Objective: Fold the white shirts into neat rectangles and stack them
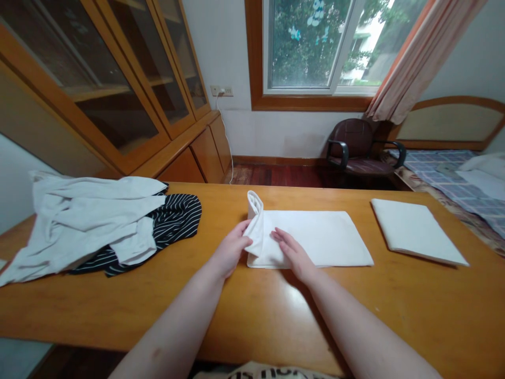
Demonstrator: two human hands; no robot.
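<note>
Wooden table point(118, 310): both hands on half-folded white cloth point(323, 237).

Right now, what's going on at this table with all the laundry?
A person stands at a wooden table with a white cloth spread flat in front of them. Their left hand grips the cloth's left end, which is lifted and curled over, while their right hand lies flat on the cloth beside it. To the left, a loose pile of white clothes sits over a black striped garment. To the right lies a neatly folded white piece, untouched.
</note>
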